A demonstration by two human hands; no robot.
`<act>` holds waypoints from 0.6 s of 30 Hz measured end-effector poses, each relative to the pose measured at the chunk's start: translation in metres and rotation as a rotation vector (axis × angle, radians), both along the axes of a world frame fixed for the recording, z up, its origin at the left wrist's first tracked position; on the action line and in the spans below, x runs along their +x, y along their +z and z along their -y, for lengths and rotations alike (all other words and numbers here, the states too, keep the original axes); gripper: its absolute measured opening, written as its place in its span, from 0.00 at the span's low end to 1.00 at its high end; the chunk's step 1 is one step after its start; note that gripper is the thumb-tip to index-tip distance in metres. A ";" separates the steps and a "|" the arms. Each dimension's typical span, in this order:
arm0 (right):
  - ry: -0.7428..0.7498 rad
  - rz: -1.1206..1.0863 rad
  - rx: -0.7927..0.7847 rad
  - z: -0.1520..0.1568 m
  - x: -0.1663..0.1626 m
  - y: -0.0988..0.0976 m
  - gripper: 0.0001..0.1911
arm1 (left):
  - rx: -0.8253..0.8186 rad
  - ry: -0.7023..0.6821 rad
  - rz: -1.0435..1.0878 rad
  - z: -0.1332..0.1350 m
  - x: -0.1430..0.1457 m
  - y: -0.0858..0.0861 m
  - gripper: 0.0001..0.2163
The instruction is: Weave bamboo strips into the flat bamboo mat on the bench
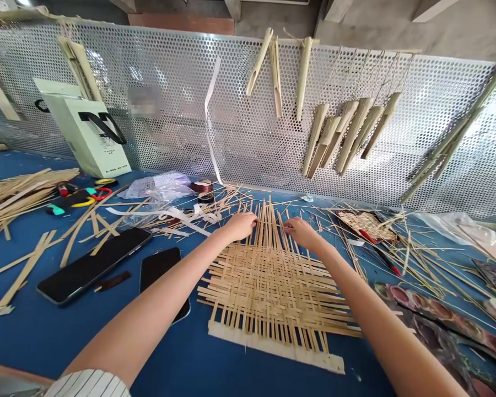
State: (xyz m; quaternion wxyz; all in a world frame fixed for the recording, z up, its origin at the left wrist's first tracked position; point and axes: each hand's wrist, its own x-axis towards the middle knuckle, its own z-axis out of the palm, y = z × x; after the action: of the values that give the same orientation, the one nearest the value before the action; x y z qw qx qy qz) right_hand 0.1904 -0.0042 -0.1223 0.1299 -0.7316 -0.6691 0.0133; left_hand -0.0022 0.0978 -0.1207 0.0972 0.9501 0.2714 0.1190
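Observation:
A mat of woven bamboo strips (268,292) lies on the blue table, its near ends fixed to a pale band of tape (273,347). Loose upright strips (267,226) run out from its far side. My left hand (242,225) is closed at the left of these loose strips, with its fingertips pinched on bamboo. Across from it, my right hand (301,230) pinches at the right side of the same strips. Both hands are just beyond the woven part. The exact strips between the fingertips are partly hidden by the fingers.
Two phones (95,264) lie left of the mat, near scissors (101,194) and white tape strips (177,215). Red-handled pliers (380,253) and a paint palette (446,325) are on the right. A perforated metal panel (182,132) stands behind, near a paper bag (95,132).

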 end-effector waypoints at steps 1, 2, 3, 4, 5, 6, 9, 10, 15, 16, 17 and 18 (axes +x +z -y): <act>0.001 0.007 -0.001 0.000 0.000 -0.001 0.09 | 0.009 0.001 -0.010 0.000 0.000 0.000 0.14; -0.002 0.013 0.000 0.001 0.000 -0.002 0.10 | 0.018 0.002 -0.021 -0.001 0.000 0.001 0.14; -0.009 0.018 0.002 0.001 0.001 -0.002 0.10 | 0.025 0.004 -0.032 -0.001 0.000 0.002 0.13; -0.016 0.022 0.003 0.002 0.002 -0.002 0.11 | 0.031 0.007 -0.045 0.000 0.000 0.004 0.13; -0.020 0.024 0.003 0.002 0.003 -0.002 0.12 | 0.035 0.011 -0.058 0.000 0.000 0.006 0.13; -0.024 0.025 0.001 0.002 0.003 -0.001 0.12 | 0.038 0.014 -0.073 0.001 -0.001 0.008 0.13; -0.035 0.026 -0.011 0.001 0.004 -0.002 0.12 | 0.044 0.012 -0.123 0.004 -0.001 0.014 0.13; -0.039 0.024 -0.013 0.000 0.004 -0.002 0.11 | 0.049 0.009 -0.139 0.006 -0.001 0.015 0.13; -0.024 0.009 -0.017 0.002 0.003 0.001 0.08 | 0.079 -0.002 -0.194 0.011 0.000 0.019 0.13; -0.015 0.004 -0.024 0.002 0.003 0.002 0.07 | 0.080 -0.005 -0.202 0.011 0.000 0.020 0.13; -0.006 -0.002 -0.033 0.003 0.004 0.004 0.07 | 0.077 -0.007 -0.210 0.012 0.000 0.020 0.12; 0.004 -0.006 -0.044 0.004 0.004 0.005 0.07 | 0.073 -0.009 -0.218 0.012 0.000 0.021 0.12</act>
State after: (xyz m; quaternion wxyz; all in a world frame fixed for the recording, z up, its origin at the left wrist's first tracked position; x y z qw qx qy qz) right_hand 0.1947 -0.0078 -0.1176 0.1160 -0.7330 -0.6696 0.0306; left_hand -0.0025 0.0853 -0.0995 0.0331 0.9615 0.2716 0.0241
